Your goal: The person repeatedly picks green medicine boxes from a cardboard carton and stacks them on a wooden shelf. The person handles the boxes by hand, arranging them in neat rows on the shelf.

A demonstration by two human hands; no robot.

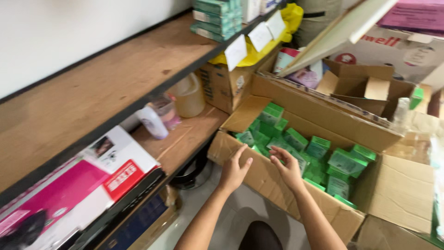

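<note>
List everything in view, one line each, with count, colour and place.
Open cardboard box: one, brown, on the floor beside the shelves.
Small green cartons: many, green, loose inside that box.
Stacked green cartons: several, green, far end of the upper shelf.
Wooden shelf boards: two, brown with black edging, at left.
Paper tags: three, white, hanging from the upper shelf's edge.
White plastic bottle: one, lower shelf.
Pink and white flat box: one, lower shelf, near end.
Left hand: open, at the box's near wall.
Right hand: open, over the cartons.
</note>
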